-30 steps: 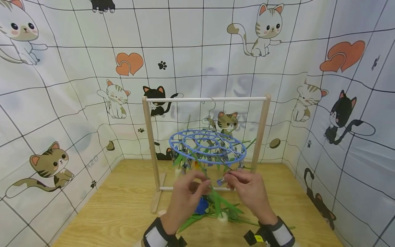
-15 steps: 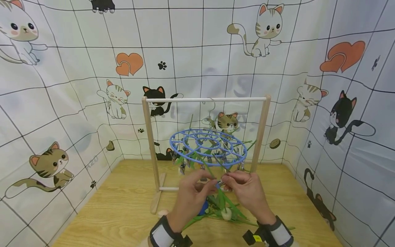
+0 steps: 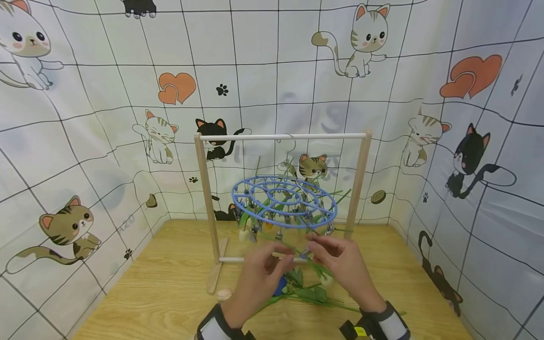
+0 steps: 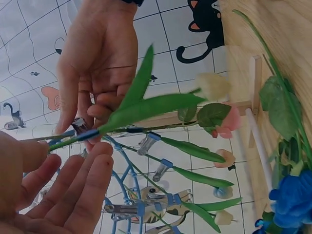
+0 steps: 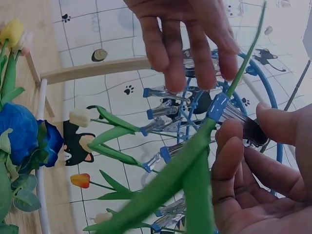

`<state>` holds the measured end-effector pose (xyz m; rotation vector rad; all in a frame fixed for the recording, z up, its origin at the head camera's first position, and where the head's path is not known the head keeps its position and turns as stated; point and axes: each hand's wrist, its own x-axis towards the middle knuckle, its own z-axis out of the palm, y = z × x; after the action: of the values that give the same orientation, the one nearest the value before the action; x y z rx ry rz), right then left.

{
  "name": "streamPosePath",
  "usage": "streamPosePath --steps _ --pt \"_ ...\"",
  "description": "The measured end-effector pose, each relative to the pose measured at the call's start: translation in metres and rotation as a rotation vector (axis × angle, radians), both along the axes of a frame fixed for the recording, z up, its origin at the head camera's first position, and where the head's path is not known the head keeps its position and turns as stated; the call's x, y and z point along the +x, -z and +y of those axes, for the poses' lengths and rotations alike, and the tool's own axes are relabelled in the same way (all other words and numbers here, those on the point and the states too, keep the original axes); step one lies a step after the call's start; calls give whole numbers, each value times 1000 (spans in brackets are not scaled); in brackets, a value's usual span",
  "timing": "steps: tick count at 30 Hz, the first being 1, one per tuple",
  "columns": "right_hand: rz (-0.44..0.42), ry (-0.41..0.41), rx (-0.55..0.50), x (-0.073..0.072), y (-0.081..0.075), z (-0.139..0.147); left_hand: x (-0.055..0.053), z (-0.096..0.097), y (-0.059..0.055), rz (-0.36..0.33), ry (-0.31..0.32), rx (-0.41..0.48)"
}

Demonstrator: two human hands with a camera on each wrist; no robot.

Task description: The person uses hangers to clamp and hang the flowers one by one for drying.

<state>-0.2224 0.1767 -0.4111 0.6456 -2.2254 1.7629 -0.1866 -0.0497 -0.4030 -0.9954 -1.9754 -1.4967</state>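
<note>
With its thumb and fingers loosely apart, the left hand (image 3: 263,269) seems placed to guide the stem (image 5: 244,62), though I cannot tell whether they touch. The white tulip (image 4: 151,107) slants head-down below the blue hanger (image 3: 280,225), its stem crossing a clip's (image 5: 229,111) blue tips, while the right hand (image 3: 344,262) pinches the clip's rear end, probably to steady it.
</note>
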Motion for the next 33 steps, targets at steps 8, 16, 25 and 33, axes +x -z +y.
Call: streamPosePath --steps 8,16,25,33 --pt "-43 58 -12 -6 2 9 -8 -18 24 -70 4 -91" --pt "-70 72 -26 -11 0 15 -18 -35 47 -100 -26 -172" --pt "-58 110 -47 -20 3 27 -26 -53 64 -201 -44 -264" --pt "-51 147 -57 -23 5 35 -36 -62 83 -189 -111 -406"
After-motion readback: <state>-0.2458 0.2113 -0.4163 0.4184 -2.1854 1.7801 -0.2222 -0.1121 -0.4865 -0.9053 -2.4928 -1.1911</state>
